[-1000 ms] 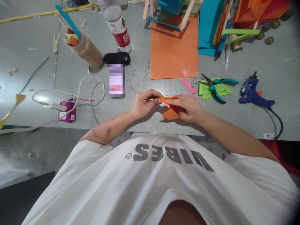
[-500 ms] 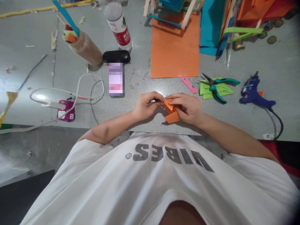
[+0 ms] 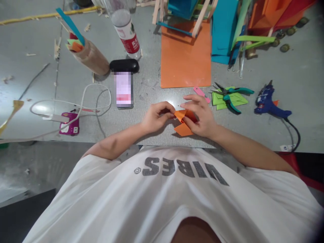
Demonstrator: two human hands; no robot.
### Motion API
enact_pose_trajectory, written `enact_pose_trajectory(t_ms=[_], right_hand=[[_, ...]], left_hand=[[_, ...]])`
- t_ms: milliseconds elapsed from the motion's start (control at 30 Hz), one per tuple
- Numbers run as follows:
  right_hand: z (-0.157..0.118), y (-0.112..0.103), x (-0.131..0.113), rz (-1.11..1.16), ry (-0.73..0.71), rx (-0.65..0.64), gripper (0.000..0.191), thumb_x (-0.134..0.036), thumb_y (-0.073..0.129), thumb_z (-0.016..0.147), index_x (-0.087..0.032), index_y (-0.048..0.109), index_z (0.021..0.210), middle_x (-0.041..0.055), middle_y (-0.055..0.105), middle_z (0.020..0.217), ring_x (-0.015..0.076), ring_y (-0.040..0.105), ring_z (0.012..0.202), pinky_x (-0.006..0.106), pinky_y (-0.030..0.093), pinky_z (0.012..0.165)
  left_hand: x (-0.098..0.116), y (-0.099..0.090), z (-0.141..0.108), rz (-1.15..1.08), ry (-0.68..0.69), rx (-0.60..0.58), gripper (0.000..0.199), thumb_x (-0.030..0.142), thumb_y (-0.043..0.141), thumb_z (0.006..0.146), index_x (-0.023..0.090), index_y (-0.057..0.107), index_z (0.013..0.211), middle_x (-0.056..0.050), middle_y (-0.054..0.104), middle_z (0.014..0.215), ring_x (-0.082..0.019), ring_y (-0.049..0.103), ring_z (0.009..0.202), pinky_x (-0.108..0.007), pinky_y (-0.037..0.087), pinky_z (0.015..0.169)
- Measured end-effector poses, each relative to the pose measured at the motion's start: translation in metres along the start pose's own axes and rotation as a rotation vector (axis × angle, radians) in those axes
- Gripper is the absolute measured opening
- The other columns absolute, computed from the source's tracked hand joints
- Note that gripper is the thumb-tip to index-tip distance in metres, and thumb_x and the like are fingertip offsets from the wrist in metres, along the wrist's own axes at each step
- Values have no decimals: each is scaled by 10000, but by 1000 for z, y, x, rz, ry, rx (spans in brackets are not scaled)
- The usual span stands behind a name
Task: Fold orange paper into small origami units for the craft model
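Orange folded paper (image 3: 184, 129) sits pinched between our left hand (image 3: 158, 116) and right hand (image 3: 202, 116); squeezing unevenly could crumple it.

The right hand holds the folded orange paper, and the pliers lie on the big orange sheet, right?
No: the head view shows the pliers on green paper, not the orange sheet. The right hand does hold the folded orange paper.
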State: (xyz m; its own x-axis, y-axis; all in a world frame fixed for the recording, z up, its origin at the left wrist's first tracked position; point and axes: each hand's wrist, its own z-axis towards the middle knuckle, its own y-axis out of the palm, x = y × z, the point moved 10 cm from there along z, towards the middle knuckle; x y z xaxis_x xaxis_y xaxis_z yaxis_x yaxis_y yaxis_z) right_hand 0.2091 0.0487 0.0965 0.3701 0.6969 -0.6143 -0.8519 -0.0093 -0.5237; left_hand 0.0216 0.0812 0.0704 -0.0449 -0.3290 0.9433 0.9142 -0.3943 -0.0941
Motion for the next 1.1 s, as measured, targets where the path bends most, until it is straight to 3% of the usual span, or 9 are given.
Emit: enact_pose_trajectory(t_ms=[100, 200, 300, 500, 667, 767, 867, 967, 1100], right_hand=[[0, -12, 11, -64, 92, 122, 612, -411, 837, 1064, -385, 604, 1630, 177, 639, 1666, 420, 707, 1494, 582, 782, 938], [-2, -15, 21, -62, 156, 156, 551, -435, 844, 1054, -352, 601, 1542, 114, 747, 1346, 321, 794, 1120, 530, 752, 893], [-4, -14, 22, -55, 169, 152, 391, -420, 803, 1080, -340, 647, 1430, 15, 760, 1033, 228, 753, 817, 423, 700, 764], [-5, -16, 16, -152, 145, 119, 233, -494, 789, 1103, -326, 757, 1261, 54, 819, 997, 260, 789, 802, 439, 687, 717], [-6, -19, 21, -196, 155, 105, 253, -502, 791, 1099, -328, 786, 1283, 45, 827, 950, 267, 794, 786, 443, 693, 722], [-6, -23, 24, -185, 165, 122, 259, -499, 825, 1086, -334, 805, 1284, 44, 831, 937, 276, 797, 782, 455, 702, 731], [-4, -26, 25, -137, 161, 118, 247, -473, 843, 1080, -344, 809, 1289, 42, 838, 936, 280, 803, 775, 465, 708, 735], [-1, -28, 22, -97, 131, 116, 239, -437, 847, 1076, -342, 808, 1291, 30, 833, 923, 269, 796, 755, 454, 702, 718], [1, -26, 22, -103, 129, 88, 243, -417, 839, 1077, -350, 806, 1307, 27, 839, 922, 265, 802, 754, 444, 704, 711]], left_hand=[[-8, -6, 1, -47, -77, 53, 158, 101, 776, 966, 239, 826, 1023, 1, 880, 952, -150, 869, 845, -270, 721, 792], [-12, -12, 2, -95, -104, 100, 140, 119, 802, 970, 244, 833, 1025, 2, 877, 961, -146, 863, 839, -276, 721, 792], [-13, -15, 5, -96, -87, 96, 101, 160, 855, 967, 245, 836, 1018, -11, 880, 986, -151, 853, 858, -288, 718, 802], [-18, -11, 6, -66, -79, 34, 93, 156, 795, 952, 235, 824, 992, -29, 889, 1013, -170, 846, 894, -319, 704, 818], [-4, -19, 17, 175, 13, -71, 83, 190, 783, 1016, 249, 834, 1045, -76, 899, 1204, -229, 847, 1096, -381, 674, 913], [12, -67, 31, 489, 110, -77, 220, 307, 905, 1006, 280, 869, 1221, -103, 845, 1324, -298, 783, 1196, -459, 649, 997], [20, -158, 37, 804, 63, 136, 226, 357, 975, 989, 281, 883, 1181, -100, 786, 1331, -349, 687, 1339, -570, 532, 1250], [16, -232, 29, 928, -56, 296, 116, 420, 897, 1080, 312, 888, 1122, -102, 732, 1303, -364, 619, 1374, -631, 442, 1327], [-19, -263, 20, 939, -221, 240, 130, 402, 861, 1059, 293, 905, 1115, -127, 705, 1284, -405, 563, 1394, -704, 357, 1318]])
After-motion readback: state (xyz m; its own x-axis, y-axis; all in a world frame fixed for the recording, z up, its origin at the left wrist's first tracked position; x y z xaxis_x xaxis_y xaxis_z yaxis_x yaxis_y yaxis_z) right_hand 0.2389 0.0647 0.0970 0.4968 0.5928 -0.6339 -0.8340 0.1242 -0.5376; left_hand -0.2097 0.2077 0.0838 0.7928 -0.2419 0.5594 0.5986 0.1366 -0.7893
